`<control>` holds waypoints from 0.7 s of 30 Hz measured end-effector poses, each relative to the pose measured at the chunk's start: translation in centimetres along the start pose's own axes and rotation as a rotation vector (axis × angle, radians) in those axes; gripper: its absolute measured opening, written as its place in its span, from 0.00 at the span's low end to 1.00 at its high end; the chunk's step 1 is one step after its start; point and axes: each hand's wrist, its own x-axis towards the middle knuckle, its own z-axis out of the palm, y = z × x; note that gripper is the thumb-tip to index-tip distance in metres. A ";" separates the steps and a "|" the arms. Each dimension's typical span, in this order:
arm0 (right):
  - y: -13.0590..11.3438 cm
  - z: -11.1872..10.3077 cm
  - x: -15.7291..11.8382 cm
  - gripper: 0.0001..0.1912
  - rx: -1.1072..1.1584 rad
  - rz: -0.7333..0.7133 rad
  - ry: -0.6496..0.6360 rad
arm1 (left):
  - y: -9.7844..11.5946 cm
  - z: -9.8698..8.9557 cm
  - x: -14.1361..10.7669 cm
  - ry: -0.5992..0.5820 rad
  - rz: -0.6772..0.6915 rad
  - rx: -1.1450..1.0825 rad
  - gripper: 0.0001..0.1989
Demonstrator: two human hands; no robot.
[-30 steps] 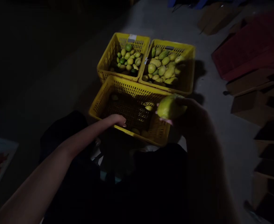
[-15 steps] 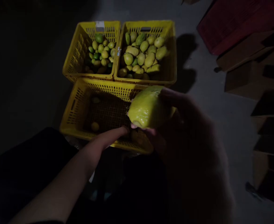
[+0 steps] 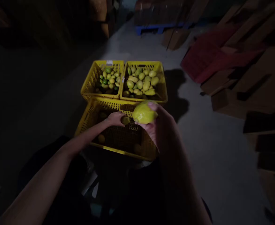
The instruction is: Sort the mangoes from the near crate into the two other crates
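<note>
My right hand [image 3: 155, 126] grips a large yellow-green lemon [image 3: 144, 113] above the near yellow crate [image 3: 123, 153], thumb on top and fingers beneath. Over the same crate, my left hand [image 3: 116, 119] is closed around a smaller, shaded lemon [image 3: 125, 120]. A loose lemon [image 3: 101, 138] lies at the left of the crate's dark floor, and others there are hard to make out. Behind stand two more yellow crates. The left crate [image 3: 88, 82] holds small green and yellow fruit; the right crate [image 3: 163, 86] has larger lemons.
Cardboard boxes [image 3: 231, 100] and a red crate [image 3: 198, 59] stand to the right on the grey floor [image 3: 207, 147]. A blue pallet [image 3: 159, 28] with a load is at the back. The light is dim, with deep shadows.
My view has tilted up and shows more of the background. My left hand has come up from the near crate's floor with a lemon. The large lemon in my right hand is farther from the camera.
</note>
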 end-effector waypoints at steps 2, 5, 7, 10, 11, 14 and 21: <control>0.2 0.9 -0.2 0.13 0.037 -0.016 0.001 | -0.1 -5.0 -1.6 0.154 0.042 -0.050 0.30; 0.7 2.1 0.3 0.12 0.080 0.011 -0.021 | 1.1 -11.0 -6.1 0.443 0.110 -0.307 0.31; 1.0 2.7 0.6 0.11 0.113 0.037 -0.018 | 2.5 -12.9 -9.0 0.540 0.122 -0.559 0.29; 1.6 3.4 0.5 0.11 0.166 0.030 -0.020 | 4.0 -12.8 -11.7 0.571 0.079 -0.898 0.29; 1.9 3.6 0.4 0.12 0.172 0.001 -0.027 | 4.3 -12.2 -12.1 0.574 0.068 -0.970 0.29; 2.8 4.1 -0.3 0.15 0.127 -0.135 -0.061 | 4.7 -10.1 -12.2 0.562 0.050 -1.109 0.27; 4.1 5.5 -0.8 0.16 -0.035 -0.212 -0.061 | 5.4 -9.3 -11.4 0.474 0.053 -1.333 0.23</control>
